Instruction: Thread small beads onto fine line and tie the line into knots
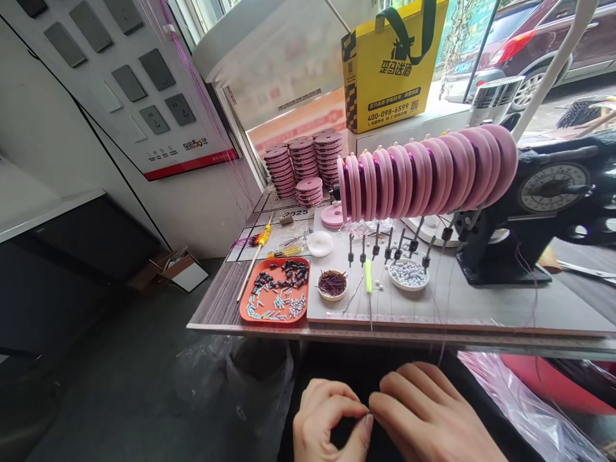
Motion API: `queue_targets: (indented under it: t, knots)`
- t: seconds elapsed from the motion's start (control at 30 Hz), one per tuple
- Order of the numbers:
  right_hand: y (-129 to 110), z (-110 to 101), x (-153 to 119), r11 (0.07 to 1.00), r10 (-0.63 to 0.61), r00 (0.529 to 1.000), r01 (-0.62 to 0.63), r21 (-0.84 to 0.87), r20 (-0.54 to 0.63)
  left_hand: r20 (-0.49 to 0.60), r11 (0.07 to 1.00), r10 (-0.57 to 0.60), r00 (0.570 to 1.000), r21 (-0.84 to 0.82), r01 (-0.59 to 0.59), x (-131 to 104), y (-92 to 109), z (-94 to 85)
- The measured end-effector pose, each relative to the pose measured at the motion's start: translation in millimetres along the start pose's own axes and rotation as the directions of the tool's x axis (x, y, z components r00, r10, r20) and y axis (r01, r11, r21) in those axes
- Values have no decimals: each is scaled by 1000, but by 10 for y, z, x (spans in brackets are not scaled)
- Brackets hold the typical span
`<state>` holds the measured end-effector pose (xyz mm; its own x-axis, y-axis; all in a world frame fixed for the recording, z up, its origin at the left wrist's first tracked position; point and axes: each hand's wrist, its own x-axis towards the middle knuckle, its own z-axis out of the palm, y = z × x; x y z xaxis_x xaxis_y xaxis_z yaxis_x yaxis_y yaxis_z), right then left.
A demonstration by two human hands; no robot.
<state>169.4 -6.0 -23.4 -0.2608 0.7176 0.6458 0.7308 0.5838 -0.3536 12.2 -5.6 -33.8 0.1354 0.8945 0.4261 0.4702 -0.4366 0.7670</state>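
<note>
My left hand [317, 420] is low in the head view, thumb and forefinger pinched together on something too small to make out. Right beside it, my right hand [428, 410] has its fingers curled, with the fingertips meeting the left hand's pinch. What the right fingers hold is hidden. Both hands are over dark cloth, just in front of the table edge. Fine threads hang down toward them from a row of pink spools [414, 173] on a black machine [503, 240]. Below the spools hang several dark weights [387, 251] on thin rods.
An orange tray [274, 319] holds black, teal and silvery pieces. Small dishes hold dark sticks [332, 283] and grey-white beads [408, 274]. A green-handled pick [368, 277] lies between them. Stacked pink spools [303, 160] and a yellow bag [392, 70] stand behind. Scissors [590, 269] lie right.
</note>
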Motion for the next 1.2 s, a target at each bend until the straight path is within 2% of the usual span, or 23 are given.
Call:
queue_targets:
  t: [0.17, 0.33, 0.53, 1.2]
  knots:
    - [11, 40, 13, 1000, -21, 997, 20, -7, -79, 20, 1000, 10, 1000, 26, -10, -4, -17, -5]
    - [0, -38, 76, 996, -66, 998, 65, -65, -10, 4, 996, 55, 998, 75, -55, 7, -4, 0]
    - [-33, -24, 114, 993, -95, 995, 93, -79, -20, -14, 971, 134, 991, 200, -128, 12, 14, 3]
    - [-55, 27, 80, 995, -98, 995, 98, -38, -6, 59, 952, 155, 986, 256, -165, 24, 64, -51]
